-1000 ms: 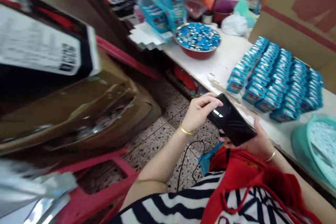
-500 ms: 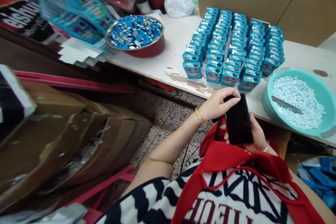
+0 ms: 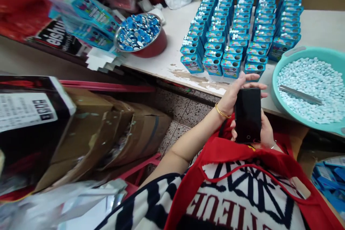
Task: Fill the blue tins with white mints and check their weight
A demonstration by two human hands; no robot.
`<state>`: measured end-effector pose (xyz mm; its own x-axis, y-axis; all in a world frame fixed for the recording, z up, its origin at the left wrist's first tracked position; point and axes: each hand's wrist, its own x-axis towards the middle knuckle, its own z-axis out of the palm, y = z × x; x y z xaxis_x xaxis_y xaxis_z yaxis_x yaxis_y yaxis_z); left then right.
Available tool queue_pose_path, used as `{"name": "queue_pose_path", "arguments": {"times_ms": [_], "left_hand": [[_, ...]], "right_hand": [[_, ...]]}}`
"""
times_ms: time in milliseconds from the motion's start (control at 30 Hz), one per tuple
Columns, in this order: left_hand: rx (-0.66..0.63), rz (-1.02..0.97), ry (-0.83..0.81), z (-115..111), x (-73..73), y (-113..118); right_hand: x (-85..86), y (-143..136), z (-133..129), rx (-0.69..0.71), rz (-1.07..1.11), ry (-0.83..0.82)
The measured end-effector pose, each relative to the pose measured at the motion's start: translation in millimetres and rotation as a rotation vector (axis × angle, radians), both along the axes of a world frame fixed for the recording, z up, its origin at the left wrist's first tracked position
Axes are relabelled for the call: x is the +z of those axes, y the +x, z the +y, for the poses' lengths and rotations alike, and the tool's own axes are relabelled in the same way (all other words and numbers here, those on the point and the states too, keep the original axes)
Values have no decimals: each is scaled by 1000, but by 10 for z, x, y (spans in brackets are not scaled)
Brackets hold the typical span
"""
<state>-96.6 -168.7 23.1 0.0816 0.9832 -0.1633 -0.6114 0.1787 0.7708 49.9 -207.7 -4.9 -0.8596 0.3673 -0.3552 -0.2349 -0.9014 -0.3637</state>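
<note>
A black phone (image 3: 248, 116) with a dark screen lies in my right hand (image 3: 266, 129), whose fingers wrap round from behind and show at its left edge. My left hand (image 3: 232, 95), with a gold bangle at the wrist, is at the phone's upper left corner. Its fingers stretch out past the top edge, apart from one another; whether they touch the phone I cannot tell. Just beyond the hands stand rows of small blue boxes (image 3: 230, 67), each with a round hole in its top. White pellets lie on many of them.
At right a turquoise basin (image 3: 277, 75) holds white pellets and a metal strip (image 3: 300, 94). A red-sided bowl (image 3: 157, 45) of blue and silver caps stands at the table's left. Cardboard boxes (image 3: 147, 129) fill the lower left. Blue pieces (image 3: 330, 176) lie low at right.
My left hand has turned, its thumb lifting from over the phone and its fingers straightening past the top edge. The phone stays in my right hand. The view has shifted.
</note>
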Motion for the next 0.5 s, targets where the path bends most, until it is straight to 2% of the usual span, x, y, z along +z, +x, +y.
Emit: {"name": "queue_pose_path", "arguments": {"times_ms": [267,500], "left_hand": [[0,-261,-198,67,38,38],[-14,-288,-226,69,-1,14]], "right_hand": [[-75,-25,10,-63,38,-69],[-52,-72,12,-118,-89,-18]]}}
